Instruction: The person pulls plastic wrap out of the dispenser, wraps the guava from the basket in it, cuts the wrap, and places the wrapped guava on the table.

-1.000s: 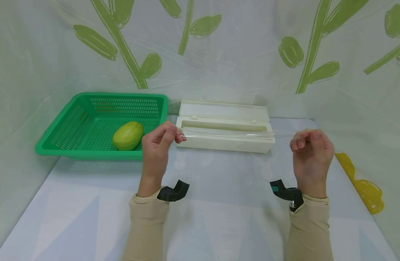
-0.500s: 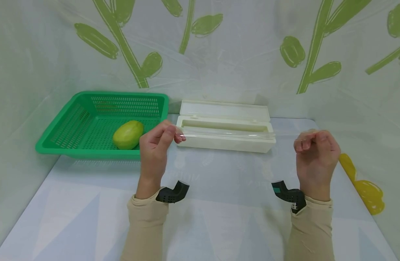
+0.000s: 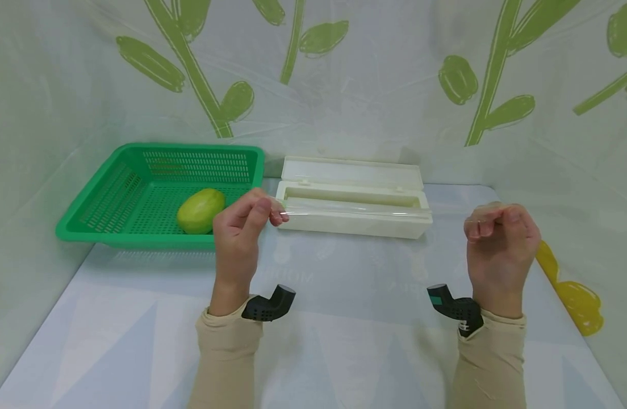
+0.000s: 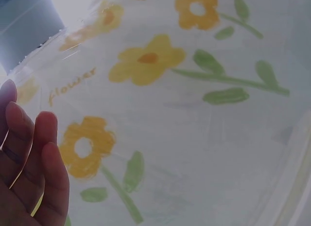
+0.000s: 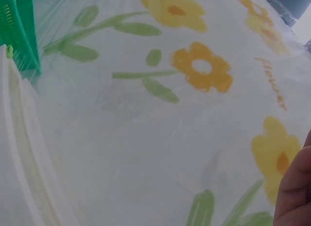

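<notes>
In the head view, a sheet of clear plastic wrap [image 3: 354, 211] spans the middle of the frame, its two ends pinched in the fingers of the left hand [image 3: 237, 241] and the right hand [image 3: 502, 241]. Through it, at centre, shows a white wrap dispenser [image 3: 354, 226] with its lid [image 3: 351, 173] swung back, so the wrap lies across the sight of its front. At the left of the frame, just beside the dispenser, a green plastic basket [image 3: 139, 238] holds an oval yellow-green fruit [image 3: 201, 211] near its front; the left hand hides the basket's near right corner. The pale patterned tabletop [image 3: 344, 335] fills the lower frame, where beige sleeves [image 3: 226, 358] and black wrist cameras [image 3: 269, 305] cover parts of it. Above, a sheet-like backdrop [image 3: 375, 74] printed with green leaves closes off the far side, with a yellow printed shape [image 3: 579, 307] at right.
</notes>
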The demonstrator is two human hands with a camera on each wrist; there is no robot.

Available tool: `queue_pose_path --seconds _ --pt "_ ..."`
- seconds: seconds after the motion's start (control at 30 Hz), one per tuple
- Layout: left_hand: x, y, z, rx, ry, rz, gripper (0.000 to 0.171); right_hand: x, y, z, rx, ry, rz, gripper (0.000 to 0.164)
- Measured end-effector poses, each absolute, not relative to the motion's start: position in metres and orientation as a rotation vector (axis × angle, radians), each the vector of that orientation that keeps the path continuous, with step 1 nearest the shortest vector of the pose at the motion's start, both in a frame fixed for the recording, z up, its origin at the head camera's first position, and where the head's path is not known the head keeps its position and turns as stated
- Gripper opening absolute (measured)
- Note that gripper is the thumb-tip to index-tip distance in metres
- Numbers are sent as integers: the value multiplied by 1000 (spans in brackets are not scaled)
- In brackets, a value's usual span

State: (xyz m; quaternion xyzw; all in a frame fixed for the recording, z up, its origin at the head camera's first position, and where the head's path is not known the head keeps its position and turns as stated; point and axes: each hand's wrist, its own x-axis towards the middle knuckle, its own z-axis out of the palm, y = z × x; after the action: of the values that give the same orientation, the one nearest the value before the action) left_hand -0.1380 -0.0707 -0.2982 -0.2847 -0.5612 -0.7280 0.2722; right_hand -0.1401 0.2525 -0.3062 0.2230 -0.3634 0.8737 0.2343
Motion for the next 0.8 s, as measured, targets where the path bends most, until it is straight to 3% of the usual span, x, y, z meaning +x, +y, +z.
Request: queue_pose_path --seconds 0.8 --pt "-132 -70 -290 -802 -1403 -2050 28 -133 251 -297 651 -929 2374 24"
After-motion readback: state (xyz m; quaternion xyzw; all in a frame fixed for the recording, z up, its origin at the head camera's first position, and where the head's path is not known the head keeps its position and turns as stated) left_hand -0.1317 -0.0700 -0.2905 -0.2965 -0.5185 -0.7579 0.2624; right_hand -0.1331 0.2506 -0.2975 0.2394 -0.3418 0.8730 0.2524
